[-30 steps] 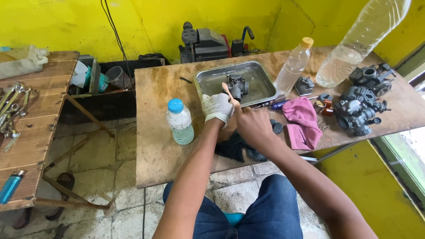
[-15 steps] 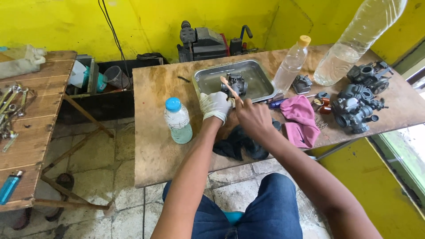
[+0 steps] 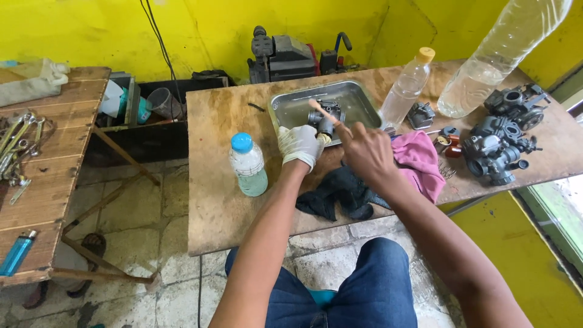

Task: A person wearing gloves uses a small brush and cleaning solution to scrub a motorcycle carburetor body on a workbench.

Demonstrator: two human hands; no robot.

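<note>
Gloved left hand grips the metal part over the tray, frame centre. Right hand fingers clench the brush, now angled further left onto the part.

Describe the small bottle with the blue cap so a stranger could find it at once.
Start at the plywood table. Left of the gloved left hand stands the blue-capped bottle, upright and alone. Unlike the yellow-capped bottle beyond the metal tray, it holds greenish liquid.

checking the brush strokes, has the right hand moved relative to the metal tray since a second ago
Yes. The right hand with the wooden-handled brush has shifted up toward the metal tray; earlier it sat lower, nearer the table's front edge and the dark cloth.
</note>
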